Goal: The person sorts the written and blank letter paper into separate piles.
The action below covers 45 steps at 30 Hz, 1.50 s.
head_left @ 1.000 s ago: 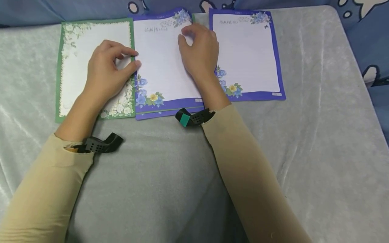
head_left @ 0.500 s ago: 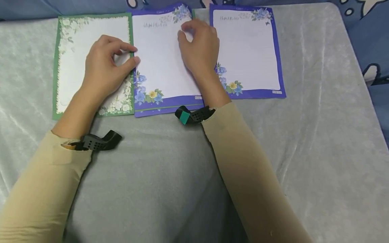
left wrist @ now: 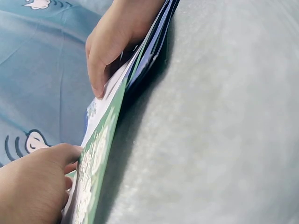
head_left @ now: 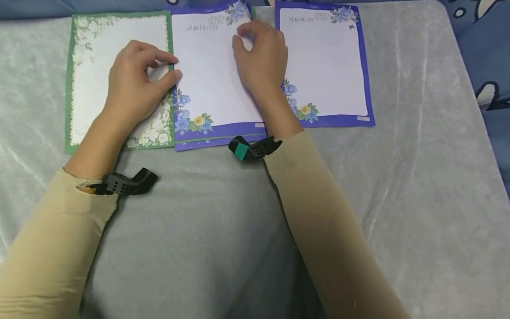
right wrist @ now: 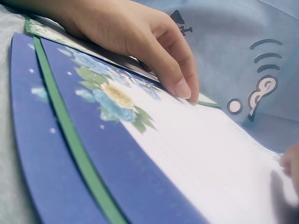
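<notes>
In the head view, a stack of blue-bordered letter paper [head_left: 215, 84] printed with flowers lies between a green-bordered sheet [head_left: 89, 88] and another blue-bordered sheet [head_left: 326, 75]. Green and blue edges show under the stack's top sheet. My left hand [head_left: 135, 82] lies over the green sheet, its thumb and index finger pinching at the stack's left edge. At the stack's upper right, my right hand [head_left: 263, 62] holds the edge with bent fingers; the palm hides part of it. The right wrist view shows the left thumb [right wrist: 180, 86] at the paper's edge.
A grey plush cloth [head_left: 191, 230] covers the table beneath the papers. Blue patterned fabric [head_left: 478, 66] hangs beyond its far and right edges. Each wrist wears a black band, such as the left band [head_left: 127, 182], below a beige sleeve [head_left: 318, 190].
Papers and hands sit slightly higher in the head view than before, as the camera view shifts. Both hands keep the same places on the stack.
</notes>
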Tool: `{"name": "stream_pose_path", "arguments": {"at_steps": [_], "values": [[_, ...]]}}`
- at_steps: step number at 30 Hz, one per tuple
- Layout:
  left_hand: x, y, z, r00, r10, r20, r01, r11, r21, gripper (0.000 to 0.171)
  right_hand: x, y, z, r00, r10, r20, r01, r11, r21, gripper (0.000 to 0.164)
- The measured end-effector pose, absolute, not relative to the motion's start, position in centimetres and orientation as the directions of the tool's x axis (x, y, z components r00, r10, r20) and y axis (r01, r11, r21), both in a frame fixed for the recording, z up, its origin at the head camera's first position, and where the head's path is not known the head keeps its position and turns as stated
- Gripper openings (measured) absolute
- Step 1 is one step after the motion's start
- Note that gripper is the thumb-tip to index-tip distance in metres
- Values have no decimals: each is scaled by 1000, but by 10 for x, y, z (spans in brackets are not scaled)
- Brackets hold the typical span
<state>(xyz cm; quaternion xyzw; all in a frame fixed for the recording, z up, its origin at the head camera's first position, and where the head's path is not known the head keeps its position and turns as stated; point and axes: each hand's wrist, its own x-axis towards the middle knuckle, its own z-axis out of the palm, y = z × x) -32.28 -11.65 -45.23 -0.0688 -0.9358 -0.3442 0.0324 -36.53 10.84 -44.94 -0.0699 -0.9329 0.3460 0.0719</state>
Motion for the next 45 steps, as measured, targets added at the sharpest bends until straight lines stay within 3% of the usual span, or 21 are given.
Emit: {"name": "stream_pose_path", "arguments": {"at_steps": [30, 45], "values": [[-322, -119, -452, -988, 128, 88, 154, 732, 664, 35, -362, 106, -450, -975, 190, 116, 72, 763, -642, 29], [-319, -118, -454, -979, 147, 142, 204, 707, 677, 31, -359, 107, -450, -968, 184, 171, 35, 774, -632, 29]]}}
